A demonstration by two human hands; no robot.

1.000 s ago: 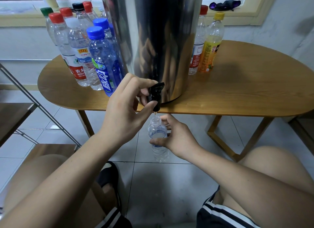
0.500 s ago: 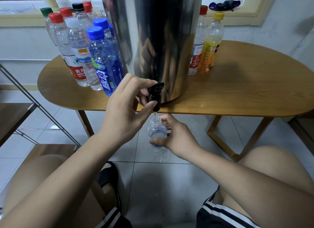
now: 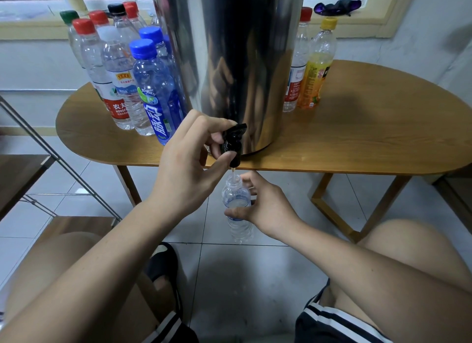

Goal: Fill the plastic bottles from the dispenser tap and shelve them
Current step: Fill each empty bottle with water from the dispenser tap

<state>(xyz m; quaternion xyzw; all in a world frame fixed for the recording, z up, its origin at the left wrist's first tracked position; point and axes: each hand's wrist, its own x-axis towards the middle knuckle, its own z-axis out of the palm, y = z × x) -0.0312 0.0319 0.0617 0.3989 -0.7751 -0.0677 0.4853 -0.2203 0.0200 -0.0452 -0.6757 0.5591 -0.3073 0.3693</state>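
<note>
Right now the left hand [image 3: 189,168] has its grip clamped on the black tap [image 3: 233,143] at the foot of the steel dispenser [image 3: 237,61], thumb beneath and fingers curled over the lever. Directly below the dispenser's tap, the right hand [image 3: 265,209] has its grip closed round an uncapped clear bottle [image 3: 237,215], held upright with its mouth just under the spout; a thin stream runs in, and the water level shows just above the thumb. The dispenser sits on the wooden desk [image 3: 357,138]. Left of the dispenser stands a cluster of capped bottles [image 3: 150,87]; right of it, a red-capped bottle [image 3: 297,66] and a yellow-capped bottle [image 3: 316,71]
</note>
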